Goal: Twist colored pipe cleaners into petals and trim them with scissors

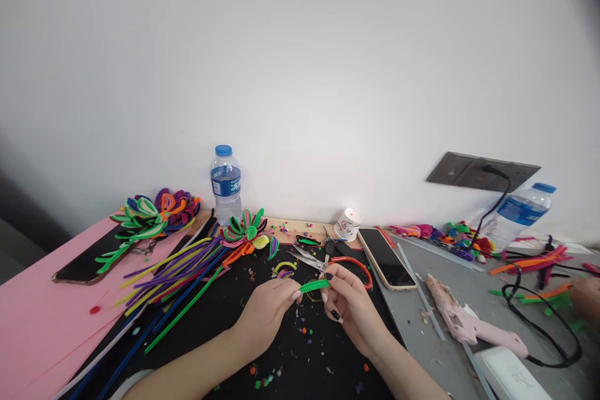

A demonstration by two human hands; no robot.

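Between my two hands, above the black mat (281, 362), runs a short bundle of green pipe cleaner (314, 286). My left hand (269, 309) is closed, pinching its left end between thumb and finger. At the other end, the thumb and fingers of my right hand (349, 303) grip it. Just behind my right hand lie scissors (368, 272) with red handles, their blades pointing left. Long loose pipe cleaners (178, 272) in purple, yellow, blue and green spread to the left of my left hand. A pipe-cleaner flower (250, 231) lies behind them.
Water bottles stand at the back left (225, 187) and right (520, 212). A paper cup (347, 225) and a phone (388, 259) are behind my right hand. Right of them lies a pink glue gun (469, 325) with a black cord (557, 350). Another person's hand (585, 297) shows at far right.
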